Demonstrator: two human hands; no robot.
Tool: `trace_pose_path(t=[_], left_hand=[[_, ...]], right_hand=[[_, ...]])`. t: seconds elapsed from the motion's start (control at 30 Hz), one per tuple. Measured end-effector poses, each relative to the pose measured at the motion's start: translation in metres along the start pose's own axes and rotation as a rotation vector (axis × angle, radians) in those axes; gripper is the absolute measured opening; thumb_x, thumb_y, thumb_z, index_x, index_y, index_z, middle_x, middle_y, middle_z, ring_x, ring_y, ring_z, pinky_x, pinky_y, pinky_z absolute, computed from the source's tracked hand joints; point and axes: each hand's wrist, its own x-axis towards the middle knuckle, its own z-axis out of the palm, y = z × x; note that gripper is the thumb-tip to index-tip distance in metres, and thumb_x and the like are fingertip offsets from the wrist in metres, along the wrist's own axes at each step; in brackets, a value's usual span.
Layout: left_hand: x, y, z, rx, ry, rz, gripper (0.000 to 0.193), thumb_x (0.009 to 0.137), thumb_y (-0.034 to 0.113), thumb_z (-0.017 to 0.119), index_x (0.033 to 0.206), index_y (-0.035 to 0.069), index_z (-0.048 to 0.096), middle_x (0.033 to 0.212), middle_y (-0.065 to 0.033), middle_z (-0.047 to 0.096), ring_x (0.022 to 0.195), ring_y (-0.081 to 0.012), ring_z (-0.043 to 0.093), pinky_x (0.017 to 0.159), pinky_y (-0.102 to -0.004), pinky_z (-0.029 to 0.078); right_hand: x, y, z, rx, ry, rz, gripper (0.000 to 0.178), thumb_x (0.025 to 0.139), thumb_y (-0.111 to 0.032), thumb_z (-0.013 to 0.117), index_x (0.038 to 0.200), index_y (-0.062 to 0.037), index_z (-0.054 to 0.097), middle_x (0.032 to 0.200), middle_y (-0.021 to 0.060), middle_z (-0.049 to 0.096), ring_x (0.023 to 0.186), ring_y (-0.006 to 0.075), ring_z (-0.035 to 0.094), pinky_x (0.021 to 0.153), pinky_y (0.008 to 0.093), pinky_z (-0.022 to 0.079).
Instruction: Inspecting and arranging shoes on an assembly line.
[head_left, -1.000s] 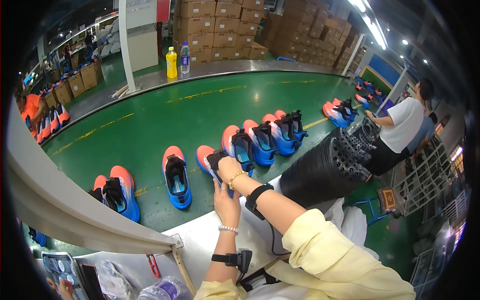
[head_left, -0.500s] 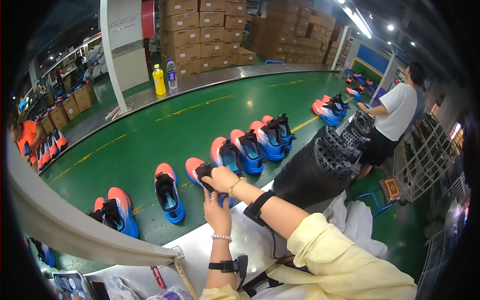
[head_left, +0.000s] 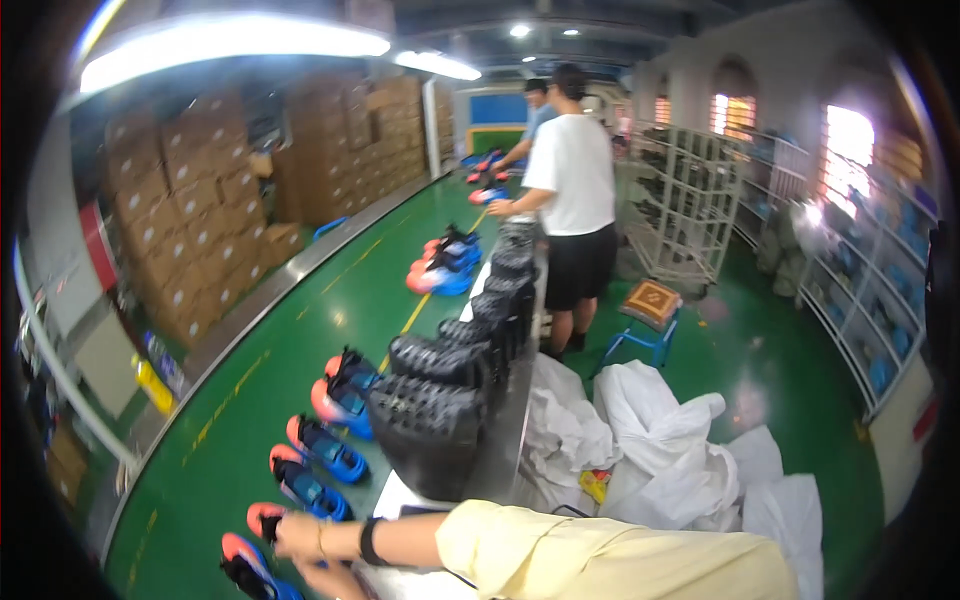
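Note:
Near the lower left, my right hand (head_left: 297, 538) is closed on the dark upper of an orange and blue sneaker (head_left: 262, 512). My left hand (head_left: 328, 576) is just below, close to the same shoe; its fingers are blurred and partly hidden. Another sneaker (head_left: 250, 565) of the same kind lies nearest me, beside the held one. Beyond my hands a row of such sneakers (head_left: 328, 452) runs along the green conveyor belt (head_left: 225, 455), toes pointing left.
Stacked black perforated plastic pieces (head_left: 425, 430) stand along the bench to the right. White sacks (head_left: 660, 450) fill the floor beside it, near a blue stool (head_left: 645, 325). Two people work farther along, one in a white shirt (head_left: 572, 170). Cartons (head_left: 185, 220) line the left.
My view has swung right and up, so the belt now runs away from me and the hands sit lower left. My right hand stays on the sneaker.

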Motion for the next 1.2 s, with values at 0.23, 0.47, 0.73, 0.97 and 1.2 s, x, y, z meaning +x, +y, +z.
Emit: trace_pose_path(t=[0.23, 0.47, 0.73, 0.97, 1.2], left_hand=[[-0.032, 0.154, -0.046, 0.139, 0.293, 0.493, 0.05, 0.091, 0.008, 0.064, 0.134, -0.005, 0.043, 0.126, -0.0191, 0.056, 0.102, -0.0306, 0.059, 0.089, -0.0401, 0.05], [-0.023, 0.172, 0.006, 0.59, 0.002, 0.603, 0.05, 0.078, 0.016, 0.077, 0.122, 0.001, 0.059, 0.144, -0.0301, 0.039, 0.133, -0.0459, 0.035, 0.112, -0.0521, 0.027], [0.035, 0.098, 0.046, 0.278, -0.332, 0.478, 0.065, 0.082, 0.013, 0.072, 0.137, -0.006, 0.043, 0.146, -0.0325, 0.035, 0.129, -0.0425, 0.042, 0.111, -0.0413, 0.032], [-0.028, 0.183, 0.019, 0.726, -0.273, 0.43, 0.069, 0.083, 0.008, 0.068, 0.14, -0.011, 0.036, 0.141, -0.031, 0.042, 0.119, -0.0447, 0.05, 0.106, -0.042, 0.038], [-0.062, 0.173, 0.003, 0.414, -0.085, 0.439, 0.07, 0.08, 0.008, 0.071, 0.14, -0.01, 0.038, 0.144, -0.0311, 0.038, 0.128, -0.0443, 0.042, 0.109, -0.0451, 0.035]], right_hand=[[-0.179, -0.097, -0.227, -0.343, 0.553, -0.414, 0.025, 0.082, -0.029, 0.067, 0.078, -0.005, 0.06, 0.066, 0.0135, 0.06, 0.061, 0.0307, 0.061, 0.054, 0.0406, 0.049], [-0.241, -0.037, -0.318, -0.629, 0.549, 0.281, 0.054, 0.088, -0.052, 0.06, 0.08, 0.0005, 0.057, 0.06, 0.0143, 0.062, 0.059, 0.029, 0.066, 0.053, 0.0388, 0.051], [-0.237, 0.006, -0.293, -0.674, 0.45, 0.213, 0.056, 0.087, -0.052, 0.061, 0.075, 0.0016, 0.056, 0.058, 0.0137, 0.061, 0.057, 0.0302, 0.065, 0.053, 0.0376, 0.051], [-0.232, 0.022, -0.296, -0.668, 0.338, 0.321, 0.06, 0.086, -0.056, 0.061, 0.08, 0.004, 0.062, 0.071, 0.0176, 0.065, 0.07, 0.0326, 0.068, 0.065, 0.0411, 0.054], [-0.233, 0.026, -0.301, -0.661, 0.332, 0.271, 0.073, 0.084, -0.067, 0.055, 0.075, 0.0048, 0.061, 0.067, 0.0181, 0.064, 0.066, 0.034, 0.066, 0.062, 0.0421, 0.053]])
